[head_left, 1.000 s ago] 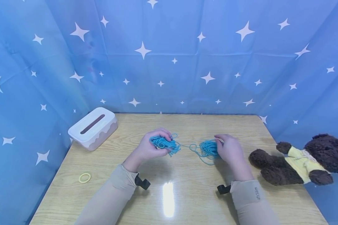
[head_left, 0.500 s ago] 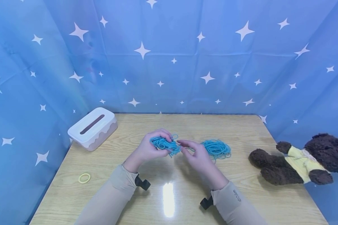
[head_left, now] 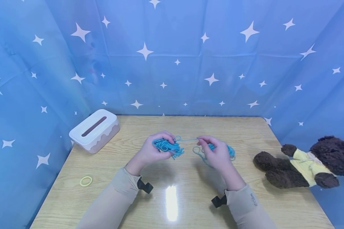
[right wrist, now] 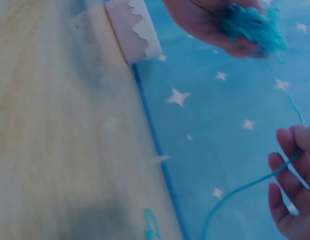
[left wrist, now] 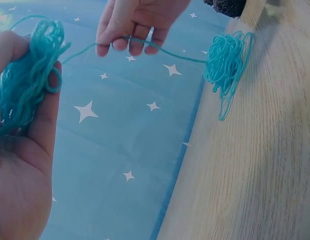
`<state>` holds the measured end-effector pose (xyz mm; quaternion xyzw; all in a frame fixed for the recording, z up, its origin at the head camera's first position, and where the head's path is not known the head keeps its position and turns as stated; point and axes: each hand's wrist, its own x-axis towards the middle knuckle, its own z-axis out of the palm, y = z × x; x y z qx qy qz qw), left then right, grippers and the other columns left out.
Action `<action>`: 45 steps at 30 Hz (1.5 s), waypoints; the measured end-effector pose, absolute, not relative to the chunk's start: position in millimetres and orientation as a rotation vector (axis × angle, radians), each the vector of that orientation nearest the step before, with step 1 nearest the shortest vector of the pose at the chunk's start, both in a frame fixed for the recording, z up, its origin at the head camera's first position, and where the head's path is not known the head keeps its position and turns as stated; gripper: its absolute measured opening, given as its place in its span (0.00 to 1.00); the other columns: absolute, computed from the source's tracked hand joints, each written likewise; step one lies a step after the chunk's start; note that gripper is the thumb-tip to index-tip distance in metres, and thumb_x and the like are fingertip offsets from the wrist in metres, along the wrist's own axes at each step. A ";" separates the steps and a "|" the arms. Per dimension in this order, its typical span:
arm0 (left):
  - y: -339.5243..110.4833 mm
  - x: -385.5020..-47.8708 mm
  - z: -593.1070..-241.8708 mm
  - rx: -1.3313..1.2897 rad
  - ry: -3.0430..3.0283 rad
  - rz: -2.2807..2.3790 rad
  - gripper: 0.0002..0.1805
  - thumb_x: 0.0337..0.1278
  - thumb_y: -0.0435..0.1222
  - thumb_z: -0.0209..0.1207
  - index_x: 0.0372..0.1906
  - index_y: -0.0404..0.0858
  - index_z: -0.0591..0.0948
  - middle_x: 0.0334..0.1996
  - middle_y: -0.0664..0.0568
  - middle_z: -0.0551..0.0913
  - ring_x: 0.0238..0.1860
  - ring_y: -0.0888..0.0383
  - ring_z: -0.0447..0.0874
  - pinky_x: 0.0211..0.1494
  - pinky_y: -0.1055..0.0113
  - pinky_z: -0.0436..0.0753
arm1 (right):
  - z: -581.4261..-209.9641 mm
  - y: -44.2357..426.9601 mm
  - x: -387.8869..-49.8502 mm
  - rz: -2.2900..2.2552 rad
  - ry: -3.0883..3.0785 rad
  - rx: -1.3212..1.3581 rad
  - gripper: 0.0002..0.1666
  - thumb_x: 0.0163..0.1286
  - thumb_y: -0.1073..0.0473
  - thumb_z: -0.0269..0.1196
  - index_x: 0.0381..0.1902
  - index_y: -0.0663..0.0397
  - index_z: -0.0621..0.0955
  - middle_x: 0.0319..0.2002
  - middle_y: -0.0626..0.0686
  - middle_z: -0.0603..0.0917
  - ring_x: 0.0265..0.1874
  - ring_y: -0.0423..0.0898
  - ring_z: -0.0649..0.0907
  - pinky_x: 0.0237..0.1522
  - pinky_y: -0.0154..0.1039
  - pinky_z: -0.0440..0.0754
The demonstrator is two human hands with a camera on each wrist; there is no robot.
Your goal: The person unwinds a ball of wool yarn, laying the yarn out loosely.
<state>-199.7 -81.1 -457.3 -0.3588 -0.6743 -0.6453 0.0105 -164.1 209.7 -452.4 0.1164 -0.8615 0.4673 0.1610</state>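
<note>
In the head view my left hand (head_left: 154, 149) grips a bundle of blue yarn (head_left: 167, 146) above the middle of the table. A single yarn strand (head_left: 188, 139) runs from that bundle to my right hand (head_left: 216, 152), which pinches it between thumb and fingertips. From the pinch, the left wrist view shows the strand leading on to a loose yarn pile (left wrist: 226, 65) on the wooden table. In the head view my right hand partly hides this pile. The right wrist view shows the strand (right wrist: 240, 190) passing across the right fingers.
A white tissue box (head_left: 94, 130) stands at the table's back left. Nearer the front left lies a yellow ring (head_left: 86, 181). At the right edge lies a brown teddy bear (head_left: 298, 168) in a yellow top. A starry blue curtain (head_left: 172, 70) hangs behind the table (head_left: 132, 127).
My right hand moved from beside the yarn pile leftward to the bundle, then back right a little, drawing a strand out straight. My left hand has stayed in place with the bundle.
</note>
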 end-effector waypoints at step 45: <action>-82.5 -199.5 -454.1 -1.096 -2.127 -2.006 0.17 0.48 0.22 0.73 0.44 0.37 0.87 0.55 0.39 0.87 0.62 0.53 0.85 0.65 0.63 0.88 | -467.3 273.2 -181.6 0.746 -2.910 0.017 0.24 0.88 0.51 0.57 0.71 0.54 0.83 0.68 0.66 0.86 0.37 0.66 0.88 0.47 0.60 0.85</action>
